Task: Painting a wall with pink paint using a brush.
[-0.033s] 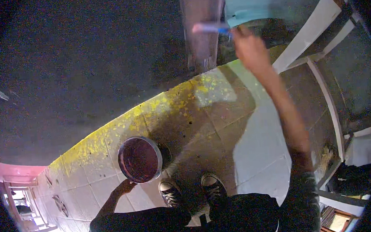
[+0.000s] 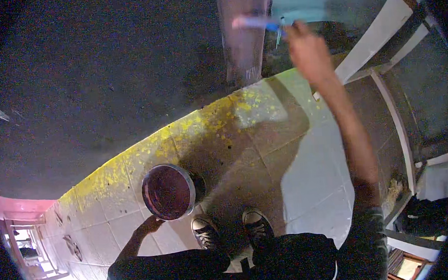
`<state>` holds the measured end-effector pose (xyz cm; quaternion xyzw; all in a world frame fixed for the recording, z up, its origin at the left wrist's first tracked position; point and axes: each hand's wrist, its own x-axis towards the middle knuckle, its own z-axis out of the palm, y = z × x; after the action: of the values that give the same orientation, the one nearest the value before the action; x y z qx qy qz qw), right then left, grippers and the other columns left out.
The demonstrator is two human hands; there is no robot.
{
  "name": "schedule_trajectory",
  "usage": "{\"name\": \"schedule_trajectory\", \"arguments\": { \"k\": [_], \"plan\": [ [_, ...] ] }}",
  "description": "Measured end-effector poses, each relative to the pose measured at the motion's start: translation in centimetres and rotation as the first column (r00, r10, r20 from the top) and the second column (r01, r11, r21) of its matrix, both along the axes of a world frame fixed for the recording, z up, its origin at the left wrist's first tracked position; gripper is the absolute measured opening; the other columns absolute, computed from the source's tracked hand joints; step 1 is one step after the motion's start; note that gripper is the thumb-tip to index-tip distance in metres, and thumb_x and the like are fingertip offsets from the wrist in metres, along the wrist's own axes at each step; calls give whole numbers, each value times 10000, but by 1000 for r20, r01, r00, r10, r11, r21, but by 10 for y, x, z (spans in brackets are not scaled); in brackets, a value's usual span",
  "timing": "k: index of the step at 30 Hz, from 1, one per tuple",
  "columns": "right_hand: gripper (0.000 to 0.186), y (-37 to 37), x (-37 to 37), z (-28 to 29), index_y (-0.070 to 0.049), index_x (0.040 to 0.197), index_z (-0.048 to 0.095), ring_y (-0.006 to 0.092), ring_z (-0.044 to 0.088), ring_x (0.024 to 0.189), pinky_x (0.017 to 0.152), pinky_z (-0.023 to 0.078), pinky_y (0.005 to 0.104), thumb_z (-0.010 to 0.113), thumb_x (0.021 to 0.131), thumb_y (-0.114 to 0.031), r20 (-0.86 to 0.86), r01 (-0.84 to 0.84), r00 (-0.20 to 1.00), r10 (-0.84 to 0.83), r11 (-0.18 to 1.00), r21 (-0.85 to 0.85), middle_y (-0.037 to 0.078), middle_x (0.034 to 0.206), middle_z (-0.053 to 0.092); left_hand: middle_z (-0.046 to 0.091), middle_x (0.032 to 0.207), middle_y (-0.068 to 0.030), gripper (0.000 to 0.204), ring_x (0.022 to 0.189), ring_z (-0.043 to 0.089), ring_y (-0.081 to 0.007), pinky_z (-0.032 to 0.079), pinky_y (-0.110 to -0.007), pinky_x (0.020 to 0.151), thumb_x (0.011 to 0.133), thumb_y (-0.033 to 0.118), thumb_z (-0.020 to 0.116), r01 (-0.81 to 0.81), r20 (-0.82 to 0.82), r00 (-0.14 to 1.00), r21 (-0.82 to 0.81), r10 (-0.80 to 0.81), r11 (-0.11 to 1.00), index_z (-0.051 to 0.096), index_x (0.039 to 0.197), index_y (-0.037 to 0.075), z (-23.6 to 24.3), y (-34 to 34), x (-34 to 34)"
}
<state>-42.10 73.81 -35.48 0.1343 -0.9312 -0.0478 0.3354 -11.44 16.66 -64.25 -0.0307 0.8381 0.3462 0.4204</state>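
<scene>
My left hand (image 2: pixel 149 225) grips the near side of a round paint can (image 2: pixel 168 192), its open top facing up; dark reddish-purple paint coats the inside. Stretched out to the far right, my right hand (image 2: pixel 310 52) is closed round a paintbrush (image 2: pixel 255 22) with a blue part and a pinkish tip, blurred by motion. The brush lies across a mauve vertical strip (image 2: pixel 242 62) on the dark wall (image 2: pixel 102 86); whether its tip touches, I cannot tell. A teal panel (image 2: pixel 297 2) adjoins the strip on the right.
Yellow paint spots (image 2: pixel 182 124) line the tiled floor (image 2: pixel 314 196) along the wall's foot. My shoes (image 2: pixel 257 225) stand near the can. White frame pieces (image 2: pixel 374 33) rise at the right. Wooden furniture (image 2: pixel 28 244) is at the far left, beside a pink surface (image 2: pixel 20 204).
My right hand has shifted slightly up and to the right, and the brush has risen a little along the strip. My left hand and the can have hardly moved.
</scene>
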Motion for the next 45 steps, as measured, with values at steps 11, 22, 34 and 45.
{"name": "schedule_trajectory", "arguments": {
  "k": [11,22,34,45],
  "plan": [
    [346,-21,9,17,-118,1067,487,333,551,754,573,486,395,533,731,-47,-390,-97,920,24,981,-169,139,964,472,596,741,-62,155,626,531,-142,431,-301,496,763,89,506,454,-707,596,-96,-382,886,577,898,67,-10,-6,-5],
    [423,-38,45,-222,-20,1065,440,316,521,842,640,480,403,560,659,-20,423,83,906,23,970,-230,180,1007,453,586,743,-63,194,673,533,-149,443,-293,565,813,160,493,-158,79,983,-79,165,984,542,973,62,48,38,-9],
    [233,-45,21,-238,52,908,485,419,496,796,686,393,445,535,689,-7,233,213,972,-20,486,-847,244,858,509,538,1067,-128,303,986,500,-256,404,-367,841,827,148,423,384,118,922,-151,-369,911,458,1117,68,19,20,-10],
    [291,-148,62,-255,22,966,415,410,473,732,627,380,458,526,698,3,54,-19,966,254,277,-961,231,790,455,619,831,-86,216,732,570,-200,473,-332,655,748,76,528,323,-196,928,-6,-318,946,555,961,60,-26,-22,17]
  ]
}}
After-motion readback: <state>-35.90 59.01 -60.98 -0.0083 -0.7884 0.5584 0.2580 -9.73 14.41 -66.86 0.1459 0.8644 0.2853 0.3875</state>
